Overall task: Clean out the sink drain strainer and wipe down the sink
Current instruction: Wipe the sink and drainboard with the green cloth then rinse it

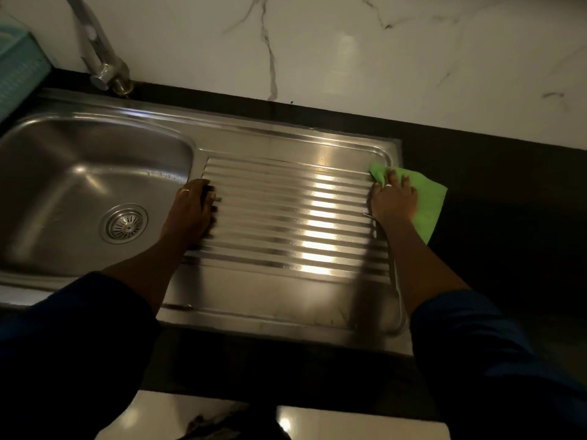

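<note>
**Wiping drainboard [286, 217] edge with cloth [428, 204]**

Right hand [394, 200] presses the green cloth flat at the far right edge of the drainboard. Its fingers [393, 176] are spread and straight, pushing down, not clenched round the cloth. The cloth lies half on the steel rim and half on the dark bench [502, 192].

Left hand [190, 208] rests on the left end of the ridges, just beside the basin [79, 173]. It holds nothing; the fingertips are blurred, so their exact bend is unclear, but they look relaxed.

Strainer [124, 224] sits seated in the drain at the basin floor, well apart from both hands and untouched. No debris is visible on it from here.

Judged step: wiping down the sink [254, 315], drainboard part. To do it well:
- stroke along the ridges, not across, so the cloth gets into the grooves
- keep the palm flat with even pressure
- pull the cloth fully onto the steel
- work toward the basin so the water drains there
- use the left hand as a brace only

Counts:
- sink 1, basin 1, drainboard 1
- strainer 1
- cloth 1
- hands 2, with a ring [185, 191] on each
- tap [104, 65] 1
- teal basket [19, 74] 1, at far left, partly cut off
</note>
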